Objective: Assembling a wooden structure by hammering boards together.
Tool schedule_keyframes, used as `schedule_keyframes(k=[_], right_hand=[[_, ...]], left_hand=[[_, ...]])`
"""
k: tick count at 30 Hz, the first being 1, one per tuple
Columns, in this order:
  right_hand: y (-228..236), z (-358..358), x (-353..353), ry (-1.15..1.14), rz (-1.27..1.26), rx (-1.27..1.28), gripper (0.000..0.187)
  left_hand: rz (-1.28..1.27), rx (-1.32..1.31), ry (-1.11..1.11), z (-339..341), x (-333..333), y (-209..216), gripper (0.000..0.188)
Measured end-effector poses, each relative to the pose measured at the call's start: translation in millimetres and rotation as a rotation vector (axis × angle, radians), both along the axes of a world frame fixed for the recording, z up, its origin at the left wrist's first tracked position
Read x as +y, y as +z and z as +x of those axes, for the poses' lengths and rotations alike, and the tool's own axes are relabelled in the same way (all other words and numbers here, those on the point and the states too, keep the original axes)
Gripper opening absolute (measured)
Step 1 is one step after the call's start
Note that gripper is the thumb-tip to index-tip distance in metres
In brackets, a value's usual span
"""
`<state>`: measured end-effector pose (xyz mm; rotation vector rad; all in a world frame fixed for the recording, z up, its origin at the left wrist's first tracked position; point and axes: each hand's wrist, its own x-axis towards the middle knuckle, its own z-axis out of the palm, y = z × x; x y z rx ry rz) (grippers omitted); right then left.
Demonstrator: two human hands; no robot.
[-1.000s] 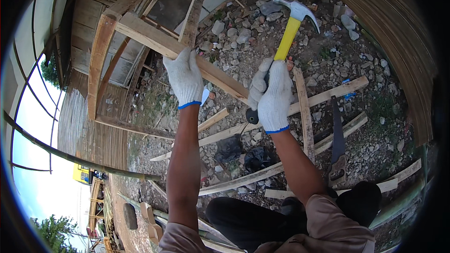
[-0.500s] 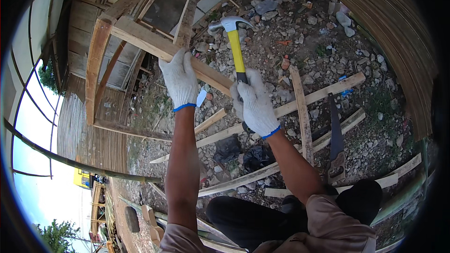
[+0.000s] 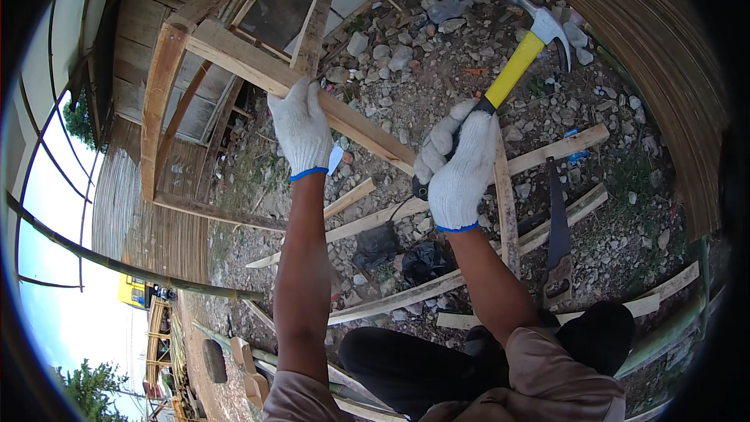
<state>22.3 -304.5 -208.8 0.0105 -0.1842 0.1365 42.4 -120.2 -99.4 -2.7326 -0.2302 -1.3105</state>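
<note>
My right hand (image 3: 461, 168), in a white knit glove with a blue cuff, is closed round the black grip of a claw hammer (image 3: 514, 69). The hammer has a yellow shaft, and its steel head points up and to the right. In a matching glove, my left hand (image 3: 301, 129) grips a wooden beam (image 3: 242, 60) of a timber frame. That beam slants from the upper left down toward my right hand, its end lying close beside the right glove. My left fingertips are partly hidden behind the wood.
A handsaw (image 3: 558, 215) lies among wooden strips (image 3: 504, 203) on stony, littered ground. Black plastic bags (image 3: 377, 246) lie below my hands. A curved stack of thin slats (image 3: 633, 55) borders the right side. A bamboo pole (image 3: 133, 264) crosses at the left.
The hammer has swung to the right and tilted away from the beam, my right hand moving right with it. My left hand keeps its hold on the beam.
</note>
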Motion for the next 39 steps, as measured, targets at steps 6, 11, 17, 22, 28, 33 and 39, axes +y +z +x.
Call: schedule_keyframes(k=[6,11,17,22,28,33,39], right_hand=[[-22.6,10.7,14.1,-0.026,-1.156,-0.343,0.037],[-9.7,-5.7,9.7,0.263,-0.570,-0.079,0.036],[-21.3,4.6,22.0,0.218,-0.836,-0.309,0.030],[-26.1,13.7,13.7,0.202,0.359,-0.123,0.040],[-14.2,-1.2,27.0,0.075,-1.060,-0.349,0.046],[-12.8,-1.7,23.9,0.151,-0.658,-0.111,0.039],[-12.2,2.7,20.5,0.274,-0.825,-0.269,0.037]], left_hand=[[-0.014,0.016,0.006,-2.4,7.5,4.8,0.029],[-0.003,0.000,0.003,-1.4,1.3,2.7,0.029],[-0.001,-0.010,0.021,-1.2,2.4,2.0,0.029],[-0.026,-0.036,0.027,1.3,0.1,0.6,0.029],[-0.006,-0.033,0.027,-4.2,6.7,1.5,0.028],[-0.008,-0.034,0.015,3.2,2.0,0.6,0.029],[-0.013,-0.029,0.042,-1.6,0.6,-0.7,0.030]])
